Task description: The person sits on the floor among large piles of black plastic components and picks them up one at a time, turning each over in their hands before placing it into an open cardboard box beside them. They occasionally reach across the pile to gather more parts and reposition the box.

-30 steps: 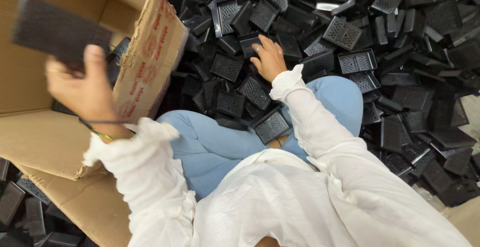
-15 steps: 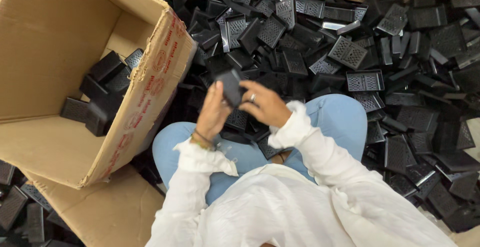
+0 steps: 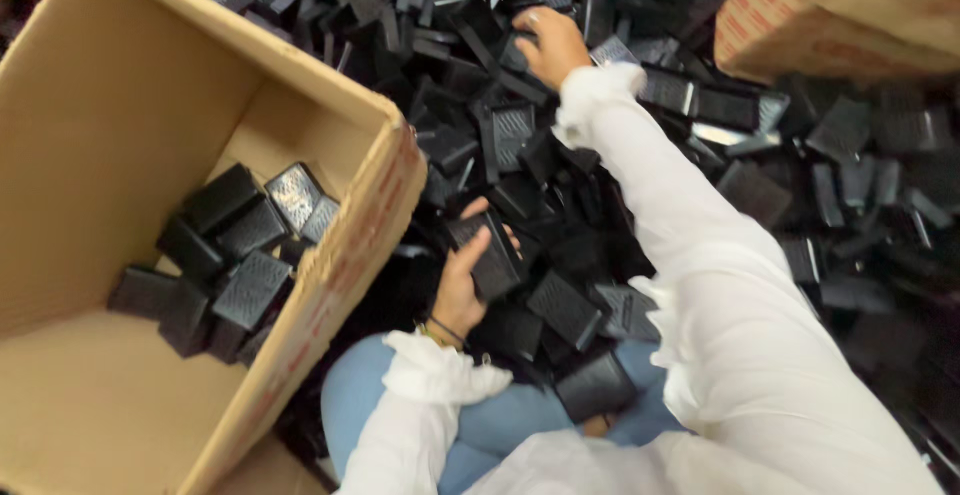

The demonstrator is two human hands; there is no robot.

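Observation:
My left hand (image 3: 463, 280) grips a black perforated plastic piece (image 3: 488, 248) just right of the cardboard box's rim, above my knee. My right hand (image 3: 549, 45) is stretched far forward into the pile of black plastic pieces (image 3: 620, 175), its fingers closing around one piece there; I cannot tell if it is lifted. The open cardboard box (image 3: 345, 255) on my left holds several of the same black pieces (image 3: 235, 255) along its far side. White sleeves cover both arms.
A second cardboard box (image 3: 840, 10) sits at the top right, on the pile. Black pieces cover the floor ahead and to the right. My blue-trousered legs (image 3: 480, 425) are folded beneath me, with pieces lying on them.
Both hands were together on one piece half a second ago. Now the right hand has reached far forward into the pile, while the left stays low holding a piece.

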